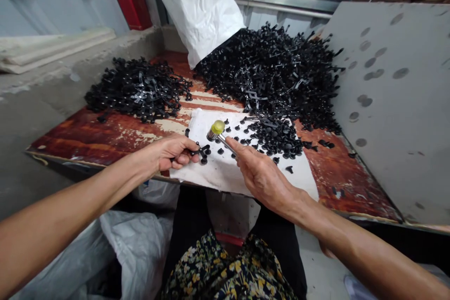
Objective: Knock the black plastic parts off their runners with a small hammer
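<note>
My left hand point(172, 152) pinches a black moulded plastic runner with small studs point(201, 152) above a white cloth point(225, 173). My right hand point(262, 173) grips a small mallet point(220, 135) by its metal handle, with the index finger stretched along it. The mallet's yellow head points up and left, close to the runner. Loose black studs point(277, 143) lie heaped and scattered on the cloth. A large tangle of black runners point(270, 72) rises behind the cloth, and a smaller heap point(138, 89) lies to the left.
The cloth lies on a rust-stained wooden table point(84, 133). A grey board point(386, 103) leans at the right, and a white woven sack point(200, 9) hangs at the back. White sacks point(137, 248) sit below left, beside my patterned lap point(221, 267). A concrete ledge point(70, 56) runs along the left.
</note>
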Available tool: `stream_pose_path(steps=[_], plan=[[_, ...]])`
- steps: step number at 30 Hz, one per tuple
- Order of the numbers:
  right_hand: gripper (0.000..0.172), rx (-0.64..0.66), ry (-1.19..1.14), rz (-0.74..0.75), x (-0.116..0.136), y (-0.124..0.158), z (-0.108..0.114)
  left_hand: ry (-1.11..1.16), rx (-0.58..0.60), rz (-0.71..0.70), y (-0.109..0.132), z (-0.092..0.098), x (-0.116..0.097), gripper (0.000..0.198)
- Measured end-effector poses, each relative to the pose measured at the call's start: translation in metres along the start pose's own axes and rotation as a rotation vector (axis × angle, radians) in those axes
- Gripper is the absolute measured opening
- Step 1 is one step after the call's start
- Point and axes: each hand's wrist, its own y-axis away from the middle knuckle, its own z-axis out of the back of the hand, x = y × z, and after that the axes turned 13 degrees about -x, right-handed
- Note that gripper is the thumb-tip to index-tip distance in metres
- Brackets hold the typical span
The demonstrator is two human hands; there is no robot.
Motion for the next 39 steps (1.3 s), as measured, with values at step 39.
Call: stream_pose_path(steps=[39], plan=[[0.060,-0.062,-0.034,0.014,0.004,0.003,0.000,-0.277,0.058,-0.043,-0.019,0.010,-0.008,0.020]])
